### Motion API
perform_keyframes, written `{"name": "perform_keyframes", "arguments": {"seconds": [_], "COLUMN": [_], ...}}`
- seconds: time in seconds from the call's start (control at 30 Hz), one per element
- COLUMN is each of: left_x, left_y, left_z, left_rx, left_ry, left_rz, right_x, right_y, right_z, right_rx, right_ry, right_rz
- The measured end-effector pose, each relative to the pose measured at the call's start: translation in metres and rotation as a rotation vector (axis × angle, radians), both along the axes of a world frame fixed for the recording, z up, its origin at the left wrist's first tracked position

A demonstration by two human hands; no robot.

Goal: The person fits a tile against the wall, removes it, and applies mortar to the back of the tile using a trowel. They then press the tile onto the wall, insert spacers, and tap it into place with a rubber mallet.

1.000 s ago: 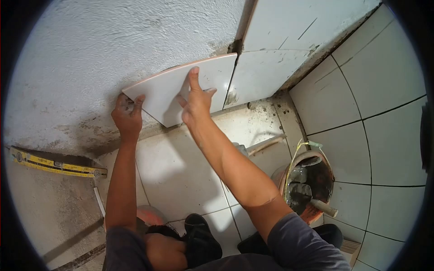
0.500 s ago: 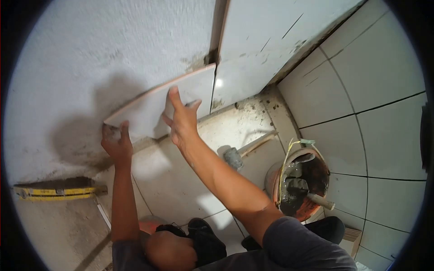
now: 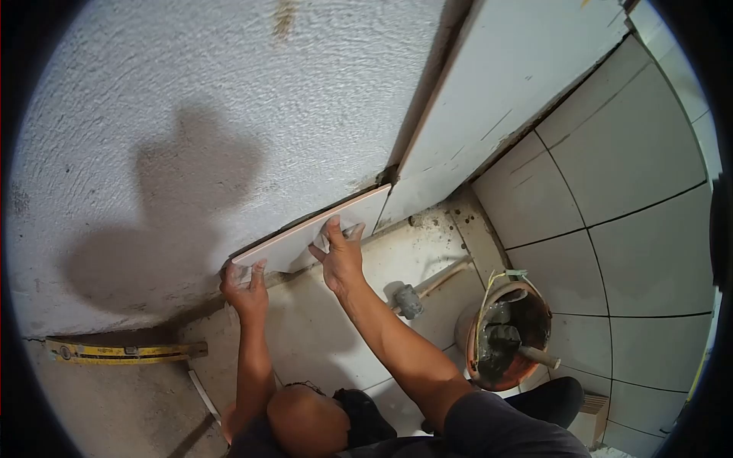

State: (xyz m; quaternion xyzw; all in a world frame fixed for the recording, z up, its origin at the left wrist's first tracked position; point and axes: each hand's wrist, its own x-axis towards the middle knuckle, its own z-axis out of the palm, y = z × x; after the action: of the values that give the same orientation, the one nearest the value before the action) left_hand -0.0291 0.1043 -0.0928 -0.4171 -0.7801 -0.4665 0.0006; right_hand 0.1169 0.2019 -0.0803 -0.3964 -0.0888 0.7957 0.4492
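A narrow white tile strip with a pinkish top edge stands along the foot of the rough wall. Its right end meets a larger wall tile. My left hand is closed on the strip's left end, thumb in front and fingers at the outer edge. Against the front face, right of the middle, my right hand rests with its fingers spread. Part of the strip's lower edge is hidden behind the hands.
A mallet lies on the tiled floor. Right of it stands a bucket of wet grey mix with a wooden-handled trowel inside. A yellow spirit level lies at the left. A tiled wall bounds the right side.
The strip's top edge now sits closer to the wall, with a thin dark gap behind it. Both hands stay on the strip. The view has shifted, showing more of the wall.
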Motion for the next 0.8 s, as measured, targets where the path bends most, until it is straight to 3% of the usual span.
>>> {"name": "perform_keyframes", "arguments": {"seconds": [0.27,0.33,0.43,0.47,0.53,0.57,0.63,0.8], "left_x": [0.005,0.008,0.011,0.005,0.003,0.005,0.003,-0.002], "left_y": [-0.003,0.004,0.004,0.001,-0.001,0.002,0.003,0.000], "left_z": [0.006,0.007,0.009,-0.011,-0.013,-0.008,0.000,-0.002], "left_rx": [-0.054,0.091,0.067,0.047,0.098,0.163,0.123,0.057], "left_ry": [-0.066,-0.217,-0.121,-0.134,-0.082,-0.267,-0.038,-0.078], "left_rz": [0.008,-0.009,0.037,0.105,0.038,-0.017,-0.032,-0.034], "right_x": [0.000,-0.002,-0.002,-0.002,0.001,0.001,0.000,0.001], "right_y": [-0.006,0.000,0.000,-0.001,0.002,0.004,0.001,0.000], "right_z": [0.000,-0.002,-0.012,-0.012,-0.031,-0.038,-0.020,-0.013], "right_rx": [0.019,-0.025,-0.018,-0.004,0.015,0.034,0.001,0.023], "right_ry": [0.013,0.009,0.003,0.003,0.033,0.070,0.038,0.050], "right_rz": [-0.029,-0.030,-0.057,-0.059,-0.017,0.007,-0.024,0.019]}}
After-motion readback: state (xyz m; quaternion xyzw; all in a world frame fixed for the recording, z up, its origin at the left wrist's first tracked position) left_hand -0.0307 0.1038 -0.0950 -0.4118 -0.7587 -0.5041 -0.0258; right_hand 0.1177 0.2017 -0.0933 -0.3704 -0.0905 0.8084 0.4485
